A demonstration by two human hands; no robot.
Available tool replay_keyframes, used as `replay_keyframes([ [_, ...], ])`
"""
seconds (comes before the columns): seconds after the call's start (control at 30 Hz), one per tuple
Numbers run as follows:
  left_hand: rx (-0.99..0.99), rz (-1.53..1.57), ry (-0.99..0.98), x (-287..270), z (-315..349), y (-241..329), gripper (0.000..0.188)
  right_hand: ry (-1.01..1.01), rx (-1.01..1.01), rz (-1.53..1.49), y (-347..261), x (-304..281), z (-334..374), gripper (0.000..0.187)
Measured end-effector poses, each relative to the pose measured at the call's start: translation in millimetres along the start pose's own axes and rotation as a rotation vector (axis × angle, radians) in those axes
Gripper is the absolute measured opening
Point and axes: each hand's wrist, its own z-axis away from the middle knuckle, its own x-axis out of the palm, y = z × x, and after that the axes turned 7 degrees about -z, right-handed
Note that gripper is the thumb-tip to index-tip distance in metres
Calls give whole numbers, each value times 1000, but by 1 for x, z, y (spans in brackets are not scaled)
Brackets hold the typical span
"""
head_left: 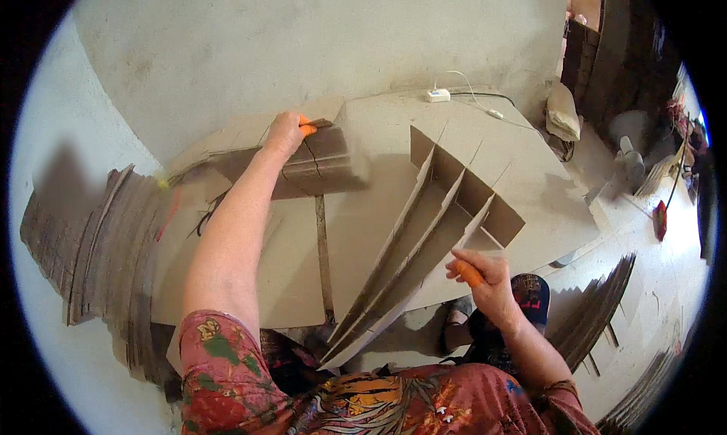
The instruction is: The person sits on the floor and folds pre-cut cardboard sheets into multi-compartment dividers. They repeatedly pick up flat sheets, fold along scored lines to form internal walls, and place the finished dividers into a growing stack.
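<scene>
Far left of the divider (424, 238), a stack (91, 238) of cardboard sheets lies on the floor, fanned out. Nearer to the divider, the left hand (286, 132) is stretched forward and closed on the top edge of a slotted strip (318, 162), which lies up and left of the divider (its fingertip wears an orange cover). Under this strip, a flat board (303, 261) touches the divider's left side. The divider itself is in the middle, made of long cardboard strips crossed together, standing on its edges. At its lower right end, the right hand (488, 277) pinches the end of one long strip, also with an orange fingertip. Behind the divider, a white plug block (438, 96) with cable lies by the wall. Right of the divider, another stack (598, 314) lies.
</scene>
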Motion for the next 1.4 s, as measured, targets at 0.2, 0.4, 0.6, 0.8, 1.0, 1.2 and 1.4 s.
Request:
replay_keyframes([
  [0.2, -149, 267, 118, -37, -5, -25, 24, -40, 67, -39, 9, -1, 9, 23],
  [0.4, 520, 221, 283, -16, 77, 87, 37, 64, 204, -621, -12, 1, -20, 30],
  [0.6, 871, 362, 44, 26, 185, 173, 37, 151, 171, 704, 2, -26, -14, 32],
  [0.8, 53, 286, -317, 30, 207, 128, 34, 592, 3, -477, -6, -74, -5, 20],
  [1.0, 17, 212, -299, 23, 223, 101, 29, 491, -101, -175, 2, -94, 2, 13],
  [1.2, 12, 164, -286, 19, 231, 86, 26, 329, 8, 320, 11, -101, 9, 13],
  [1.4, -35, 150, -183, 28, 234, 65, 26, 195, 145, 184, 22, -80, 14, 13],
])
